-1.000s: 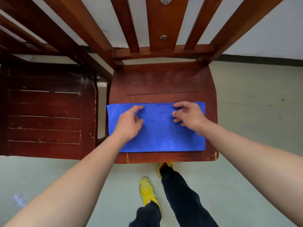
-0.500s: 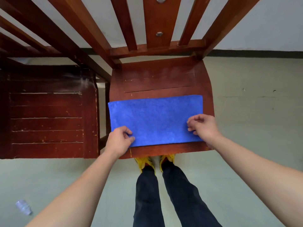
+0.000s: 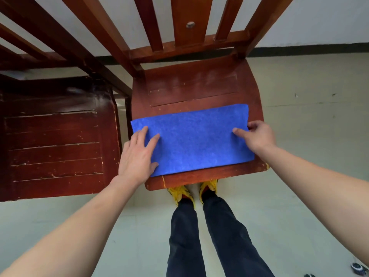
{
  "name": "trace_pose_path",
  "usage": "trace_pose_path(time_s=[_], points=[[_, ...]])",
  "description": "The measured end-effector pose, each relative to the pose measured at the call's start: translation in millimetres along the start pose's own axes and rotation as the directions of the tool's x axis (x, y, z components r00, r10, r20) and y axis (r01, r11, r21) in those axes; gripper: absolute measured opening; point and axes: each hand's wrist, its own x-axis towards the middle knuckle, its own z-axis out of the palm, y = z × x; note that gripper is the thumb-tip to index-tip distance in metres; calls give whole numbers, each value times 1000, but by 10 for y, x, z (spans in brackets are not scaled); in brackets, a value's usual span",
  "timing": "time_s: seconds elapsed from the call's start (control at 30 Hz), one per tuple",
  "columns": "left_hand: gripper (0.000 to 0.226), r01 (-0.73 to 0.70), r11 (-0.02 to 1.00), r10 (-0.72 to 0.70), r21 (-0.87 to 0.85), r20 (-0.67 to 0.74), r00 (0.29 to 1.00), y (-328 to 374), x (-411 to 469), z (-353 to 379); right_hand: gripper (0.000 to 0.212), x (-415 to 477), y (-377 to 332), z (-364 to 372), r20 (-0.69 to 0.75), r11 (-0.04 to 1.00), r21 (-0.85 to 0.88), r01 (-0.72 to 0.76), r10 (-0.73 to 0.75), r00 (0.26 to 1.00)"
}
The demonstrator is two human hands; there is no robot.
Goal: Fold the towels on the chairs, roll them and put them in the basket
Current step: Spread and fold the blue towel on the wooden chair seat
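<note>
A blue towel (image 3: pixel 196 138), folded into a long flat rectangle, lies across the front of a red-brown wooden chair seat (image 3: pixel 191 86). My left hand (image 3: pixel 137 154) rests flat on the towel's left end, fingers spread. My right hand (image 3: pixel 256 134) is at the towel's right edge, thumb and fingers pinching that edge. No basket shows in this view.
A second, darker wooden chair (image 3: pixel 56 144) stands close on the left, its seat bare. Both chair backs rise at the top of the view. My legs and yellow shoes (image 3: pixel 180 193) stand at the seat's front edge on a pale floor.
Both hands left the towel's front corners. The left one now lies flat on the left end; the right one moved up to the right edge. The towel sits slightly askew.
</note>
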Motion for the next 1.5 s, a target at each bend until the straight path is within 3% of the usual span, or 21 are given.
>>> trace_pose_path(time_s=[0.1, 0.17, 0.27, 0.37, 0.47, 0.6, 0.7, 0.83, 0.97, 1.1, 1.23, 1.3, 1.37, 1.43, 1.5], points=[[114, 0, 999, -4, 46, 92, 996, -8, 158, 27, 49, 74, -166, 128, 116, 987, 50, -153, 146, 982], [121, 8, 998, -16, 67, 118, 993, -10, 214, 53, 42, 81, -179, 118, 204, 968, 129, -216, 187, 961], [122, -9, 996, -2, 88, 121, 993, 48, 224, 72, 21, 84, -112, -89, 330, 938, 255, -235, 144, 933], [119, -56, 994, 45, 94, 119, 992, 251, 219, 68, 20, 101, 13, -464, 346, 918, 331, -219, 98, 933], [116, -63, 997, 56, 43, 143, 988, 466, 237, 42, 23, 69, 87, -833, 276, 971, 214, -106, 44, 960], [111, -29, 1000, 31, -12, 169, 985, 505, 202, -28, 37, -167, -127, -967, 251, 981, 138, 134, -166, 954], [99, 33, 997, -24, -63, 138, 990, 346, 89, -105, 39, -434, -428, -695, 250, 953, 93, 288, -303, 920], [74, 155, 983, -135, -104, 176, 975, 47, -110, -174, 37, -757, -751, -39, 285, 892, -88, 443, -403, 869], [51, 281, 928, -250, -243, 152, 956, -210, -315, -134, 33, -926, -898, 633, 380, 855, -165, 491, -404, 832], [43, 342, 893, -317, -293, 130, 939, -354, -454, -39, 34, -945, -923, 1041, 388, 827, -288, 483, -361, 848], [39, 337, 882, -319, -330, 108, 942, -369, -487, -18, 59, -938, -932, 1215, 451, 801, -374, 468, -284, 846], [37, 314, 878, -307, -361, 78, 948, -312, -464, -54, 68, -947, -902, 1174, 470, 840, -308, 447, -274, 839], [35, 271, 881, -282, -387, 28, 959, -210, -405, -130, 54, -897, -847, 1000, 390, 883, -215, 417, -314, 866], [35, 199, 902, -235, -382, -49, 971, -78, -294, -223, 29, -754, -789, 750, 203, 913, -137, 385, -354, 913], [34, 74, 937, -127, -341, -137, 982, 100, -134, -288, 13, -558, -771, 524, 84, 949, -35, 314, -311, 947]])
